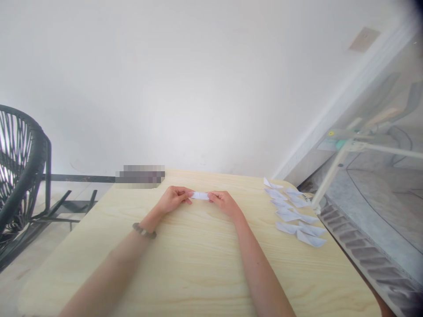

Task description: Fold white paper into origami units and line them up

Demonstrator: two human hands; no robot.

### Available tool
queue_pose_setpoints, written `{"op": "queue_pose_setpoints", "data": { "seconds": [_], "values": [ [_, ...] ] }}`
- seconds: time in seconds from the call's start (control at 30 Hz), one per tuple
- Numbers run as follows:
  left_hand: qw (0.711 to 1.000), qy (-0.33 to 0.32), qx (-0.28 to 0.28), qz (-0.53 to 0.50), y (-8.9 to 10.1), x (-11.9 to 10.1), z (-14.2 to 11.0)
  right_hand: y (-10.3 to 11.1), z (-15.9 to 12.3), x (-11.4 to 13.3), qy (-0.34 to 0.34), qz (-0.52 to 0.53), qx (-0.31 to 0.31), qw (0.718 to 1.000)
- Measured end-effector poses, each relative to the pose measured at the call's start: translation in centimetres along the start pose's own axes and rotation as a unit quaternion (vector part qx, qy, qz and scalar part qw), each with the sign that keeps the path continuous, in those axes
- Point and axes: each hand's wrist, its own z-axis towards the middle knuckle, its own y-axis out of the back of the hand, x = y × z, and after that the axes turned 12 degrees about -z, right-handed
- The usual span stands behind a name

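A small folded strip of white paper (200,195) is stretched between my two hands, just above or on the far middle of the wooden table (205,264). My left hand (174,198) pinches its left end between thumb and fingers; a dark beaded bracelet (144,230) circles that wrist. At the other end, my right hand (223,202) pinches the paper the same way. A short crease or slit line shows near the strip's middle. Several folded white paper boats (287,215) lie in two rows along the table's right side, apart from my hands.
A blurred-out dark object (140,177) sits at the table's far left corner. To the left stands a dark woven chair (23,176). A white wall (205,88) rises behind the table, and a white metal frame (337,171) stands beyond its right edge.
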Motion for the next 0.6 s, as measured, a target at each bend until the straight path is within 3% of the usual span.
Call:
{"op": "queue_pose_setpoints", "data": {
  "seconds": [0.13,0.23,0.43,0.6],
  "values": [
    [0.998,-0.037,-0.008,0.054,0.3,0.2,-0.4,-1.2,0.0,-0.4,0.018,0.042,-0.092,0.995],
    [0.991,-0.085,-0.002,0.105,0.2,0.4,-0.4,-1.7,-0.1,-0.5,0.048,0.014,-0.119,0.992],
    [0.973,-0.144,-0.007,0.179,0.0,0.8,-0.4,-1.5,-0.6,0.2,0.113,-0.073,-0.110,0.985],
    [0.969,-0.165,-0.022,0.185,-0.3,0.6,-0.7,-1.4,-1.0,0.7,0.117,-0.109,-0.093,0.983]
  ]
}}
